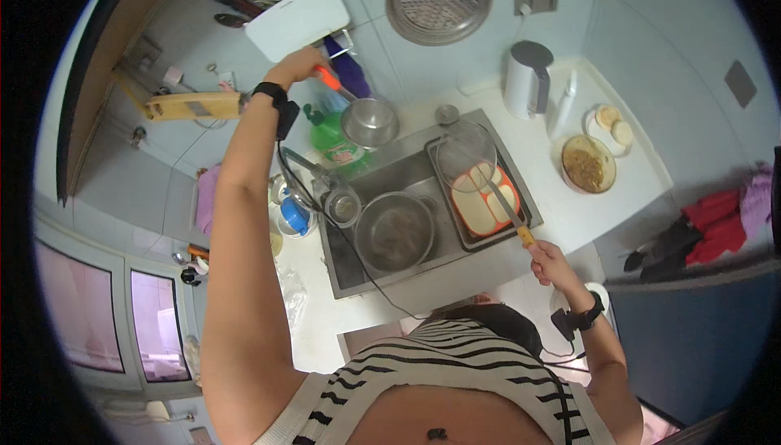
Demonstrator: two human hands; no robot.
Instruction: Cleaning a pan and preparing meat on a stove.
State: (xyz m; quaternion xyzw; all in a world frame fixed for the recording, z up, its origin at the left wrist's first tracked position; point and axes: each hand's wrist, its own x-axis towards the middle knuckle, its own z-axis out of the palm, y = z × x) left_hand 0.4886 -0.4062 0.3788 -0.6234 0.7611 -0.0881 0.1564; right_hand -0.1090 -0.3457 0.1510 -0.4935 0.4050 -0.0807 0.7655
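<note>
My left hand (299, 65) reaches up to the wall and grips the orange handle of a steel ladle (370, 124). The ladle's round bowl hangs in front of a green detergent bottle (332, 140). In my right hand (551, 265) is the yellow handle of a round wire-mesh strainer (457, 155). Its mesh is above an orange-rimmed divided plate (475, 213), partly covering it from view. The plate lies in a dark rectangular tray (482, 242) at the sink's right side. A metal pot (395, 231) with murky liquid stands in the steel sink (348, 268).
The faucet (302, 161) and a small strainer cup (343, 207) are at the sink's left. On the right counter stand a kettle (526, 82), a bowl of brownish food (589, 164) and a plate with round pieces (610, 137). A white cutting board (299, 21) is racked by the wall.
</note>
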